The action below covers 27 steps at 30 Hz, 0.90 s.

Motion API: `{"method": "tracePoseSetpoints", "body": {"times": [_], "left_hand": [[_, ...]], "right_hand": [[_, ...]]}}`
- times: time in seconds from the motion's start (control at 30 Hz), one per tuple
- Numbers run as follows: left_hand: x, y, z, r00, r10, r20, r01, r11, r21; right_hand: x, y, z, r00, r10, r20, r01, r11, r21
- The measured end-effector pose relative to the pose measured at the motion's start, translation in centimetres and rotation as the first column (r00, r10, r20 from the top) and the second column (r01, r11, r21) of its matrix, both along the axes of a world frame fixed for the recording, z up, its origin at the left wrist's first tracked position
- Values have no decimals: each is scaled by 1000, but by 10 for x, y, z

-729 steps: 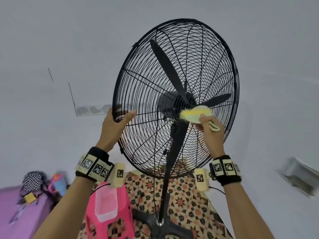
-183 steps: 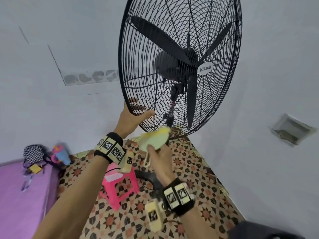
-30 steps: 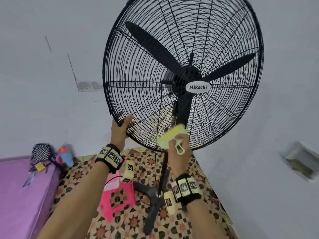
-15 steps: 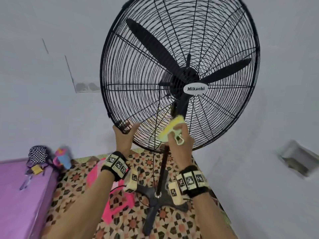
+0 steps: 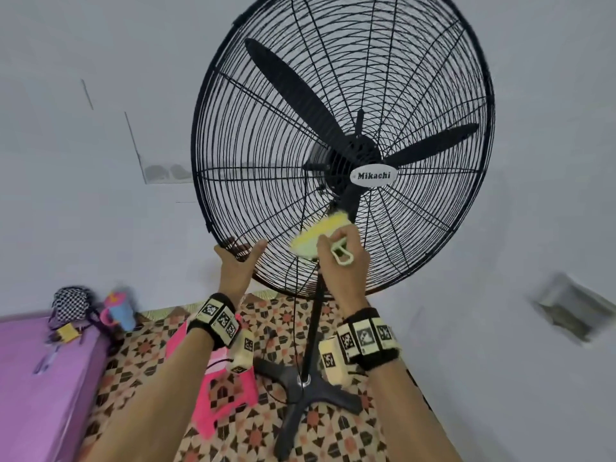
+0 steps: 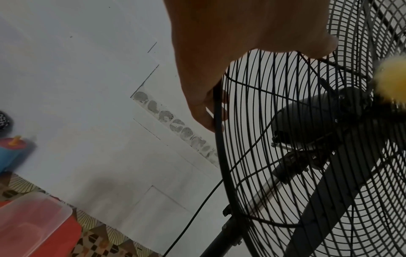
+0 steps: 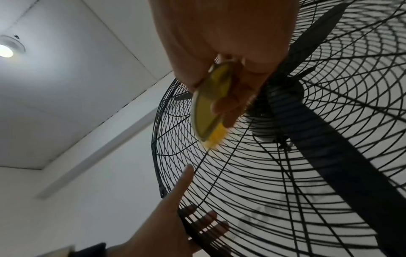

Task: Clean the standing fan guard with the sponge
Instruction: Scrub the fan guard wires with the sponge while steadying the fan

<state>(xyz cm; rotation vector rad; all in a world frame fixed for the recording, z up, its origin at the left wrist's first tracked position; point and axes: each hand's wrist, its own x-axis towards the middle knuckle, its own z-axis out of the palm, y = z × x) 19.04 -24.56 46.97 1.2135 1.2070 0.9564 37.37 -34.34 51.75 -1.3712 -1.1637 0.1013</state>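
A: Where's the sponge?
B: In the right hand, fingers curled round its handle, yellow face against the lower front wires of the fan guard, just under the hub.

A: Left hand?
B: Gripping the guard's lower-left rim, fingers hooked through the wires, thumb out front.

A: What matters next?
B: My guess: uncleaned wire lies up and outward from the sponge, along the spokes. The right hand is nearer; the left only braces.

A ceiling lamp glared at nine o'clock above my right wrist; my wrist views were dim, backlit, edges bowed, sponge blurred.
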Motion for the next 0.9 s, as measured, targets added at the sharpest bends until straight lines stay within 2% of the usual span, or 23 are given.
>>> {"method": "tracePoseSetpoints", "body": {"times": [0.07,0.2,0.27,0.4,0.47,0.57,0.63,0.73,0.8,0.9], "left_hand": [[-1,0,1,1000,-4,0,4,1000,6],[-1,2,5,1000,-17,7,17,1000,14],[-1,0,6,1000,-17,10,17,1000,21],[-1,-5,5,1000,-28,-2,28,999,24],[-2,-2,3,1000,-28,-6,28,999,26],[-3,3,3,1000,-26,-7,26,1000,15],[-3,4,1,1000,-16,-5,16,1000,13],[-1,3,-3,1000,-19,0,19,1000,19],[-2,3,-5,1000,-27,1,27,999,20],[-2,4,-2,1000,-28,6,28,1000,8]], "right_hand": [[-1,8,7,994,15,107,-16,1000,15],[15,10,-13,992,-106,70,113,987,-111],[20,2,-12,982,-149,120,163,980,-118],[16,-3,15,990,-49,135,44,998,38],[15,1,16,986,-30,165,22,999,50],[28,6,1,985,-147,96,154,986,-69],[35,5,1,971,-205,124,219,969,-118],[32,2,21,985,-99,139,99,995,6],[26,4,33,977,-47,207,33,997,69],[33,12,24,978,-101,182,108,994,-30]]}}
